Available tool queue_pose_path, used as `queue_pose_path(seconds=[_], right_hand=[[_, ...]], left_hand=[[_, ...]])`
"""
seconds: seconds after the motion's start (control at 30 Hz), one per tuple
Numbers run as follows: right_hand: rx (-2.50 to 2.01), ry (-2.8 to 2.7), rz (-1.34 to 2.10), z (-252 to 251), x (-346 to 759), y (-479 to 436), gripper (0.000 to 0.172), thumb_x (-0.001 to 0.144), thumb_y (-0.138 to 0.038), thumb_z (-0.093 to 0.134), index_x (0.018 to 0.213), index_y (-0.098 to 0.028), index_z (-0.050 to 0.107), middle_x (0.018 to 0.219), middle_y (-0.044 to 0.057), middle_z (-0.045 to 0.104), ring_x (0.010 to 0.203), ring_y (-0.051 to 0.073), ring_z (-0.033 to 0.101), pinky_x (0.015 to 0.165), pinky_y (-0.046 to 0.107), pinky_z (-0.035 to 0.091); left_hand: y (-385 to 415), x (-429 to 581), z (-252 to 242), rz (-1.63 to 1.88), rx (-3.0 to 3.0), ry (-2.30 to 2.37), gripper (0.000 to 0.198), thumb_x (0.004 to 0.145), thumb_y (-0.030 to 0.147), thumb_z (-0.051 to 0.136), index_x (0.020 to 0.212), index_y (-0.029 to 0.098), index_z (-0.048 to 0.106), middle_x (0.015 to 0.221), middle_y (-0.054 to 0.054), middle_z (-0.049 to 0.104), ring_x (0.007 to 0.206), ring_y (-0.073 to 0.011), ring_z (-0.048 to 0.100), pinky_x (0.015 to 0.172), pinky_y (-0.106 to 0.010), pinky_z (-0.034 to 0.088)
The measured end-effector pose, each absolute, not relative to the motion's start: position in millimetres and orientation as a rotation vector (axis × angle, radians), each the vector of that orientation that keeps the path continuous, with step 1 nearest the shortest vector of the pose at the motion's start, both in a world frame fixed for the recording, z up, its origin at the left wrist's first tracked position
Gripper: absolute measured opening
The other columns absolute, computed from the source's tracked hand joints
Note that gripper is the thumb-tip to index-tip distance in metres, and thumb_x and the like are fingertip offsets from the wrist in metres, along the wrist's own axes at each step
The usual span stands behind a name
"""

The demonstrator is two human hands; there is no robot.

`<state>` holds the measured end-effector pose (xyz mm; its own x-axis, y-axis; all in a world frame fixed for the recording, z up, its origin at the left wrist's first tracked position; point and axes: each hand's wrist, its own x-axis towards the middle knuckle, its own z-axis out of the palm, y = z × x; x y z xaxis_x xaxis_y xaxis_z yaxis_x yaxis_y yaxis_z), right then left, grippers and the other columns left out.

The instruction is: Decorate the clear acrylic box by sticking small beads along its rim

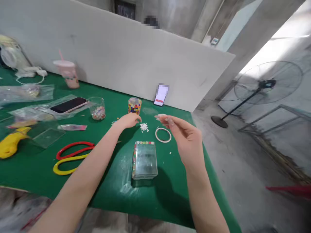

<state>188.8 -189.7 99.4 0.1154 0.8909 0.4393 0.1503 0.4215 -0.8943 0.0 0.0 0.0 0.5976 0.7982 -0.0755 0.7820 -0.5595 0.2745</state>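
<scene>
My left hand (pixel 128 120) reaches across the green table (pixel 36 174) with its fingers curled down beside a small pile of white beads (pixel 144 127); what the fingertips pinch is hidden. Raised above the table, my right hand (pixel 183 134) pinches a small pale piece (pixel 161 116) between thumb and fingers. A white tape ring (pixel 163 134) lies under that hand. A clear box (pixel 144 160) with a coloured bead edge stands between my forearms. A bead-covered cup (pixel 134 105) stands behind the left hand.
A glass jar of beads (pixel 97 108), a dark phone (pixel 68 105) on plastic bags, red and yellow scissors handles (pixel 73 155) and a yellow tool (pixel 11 142) lie at left. A lit phone (pixel 161 94) leans on the white wall panel. A pink cup (pixel 68 73) stands at the back. A floor fan (pixel 262 85) stands right.
</scene>
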Motion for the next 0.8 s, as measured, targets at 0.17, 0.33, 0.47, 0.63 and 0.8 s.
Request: queue_pose_path(seconds=[0.17, 0.33, 0.47, 0.63, 0.8], right_hand=[[-1.145, -1.458, 0.629, 91.6, 198.7, -184.4, 0.021, 0.095, -0.034, 0.061, 0.101, -0.026, 0.079, 0.106, 0.002, 0.081, 0.105, 0.022, 0.074, 0.097, 0.04, 0.059], [-1.223, -1.572, 0.446, 43.9, 206.6, -181.2, 0.026, 0.097, -0.029, 0.053, 0.105, -0.023, 0.077, 0.108, 0.006, 0.08, 0.1, 0.022, 0.075, 0.089, 0.038, 0.062], [-1.207, -1.716, 0.328, 5.2, 213.3, -185.6, 0.03, 0.094, -0.02, 0.05, 0.107, -0.024, 0.078, 0.109, 0.008, 0.08, 0.104, 0.022, 0.074, 0.094, 0.039, 0.06], [-1.197, -1.863, 0.199, -16.9, 216.8, -183.9, 0.038, 0.094, -0.014, 0.045, 0.113, -0.023, 0.076, 0.117, 0.009, 0.077, 0.113, 0.024, 0.071, 0.1, 0.042, 0.057], [-1.207, -1.957, 0.154, -26.7, 215.9, -178.8, 0.041, 0.093, -0.01, 0.044, 0.116, -0.023, 0.075, 0.12, 0.009, 0.076, 0.114, 0.025, 0.071, 0.1, 0.045, 0.057]], left_hand=[[-4.0, 3.2, -7.9, 0.122, 2.506, 1.321, 0.028, 0.098, 0.035, 0.061, 0.117, 0.015, 0.064, 0.116, -0.008, 0.067, 0.098, -0.0211, 0.067, 0.085, -0.041, 0.058], [-0.8, 8.2, -20.6, 0.277, 2.481, 1.309, 0.028, 0.097, 0.034, 0.061, 0.118, 0.016, 0.064, 0.118, -0.009, 0.067, 0.1, -0.0214, 0.067, 0.087, -0.042, 0.058], [3.1, 12.6, -33.0, 0.469, 2.44, 1.3, 0.028, 0.097, 0.033, 0.062, 0.119, 0.016, 0.064, 0.12, -0.009, 0.066, 0.104, -0.0223, 0.066, 0.09, -0.044, 0.057], [2.4, 19.8, -54.9, 0.805, 2.276, 1.435, 0.033, 0.097, 0.033, 0.061, 0.126, 0.017, 0.06, 0.126, -0.01, 0.063, 0.108, -0.0241, 0.065, 0.092, -0.046, 0.056], [5.3, 21.8, -70.1, 0.967, 2.123, 1.515, 0.035, 0.098, 0.034, 0.061, 0.128, 0.017, 0.059, 0.124, -0.01, 0.064, 0.104, -0.0231, 0.066, 0.089, -0.045, 0.058]])
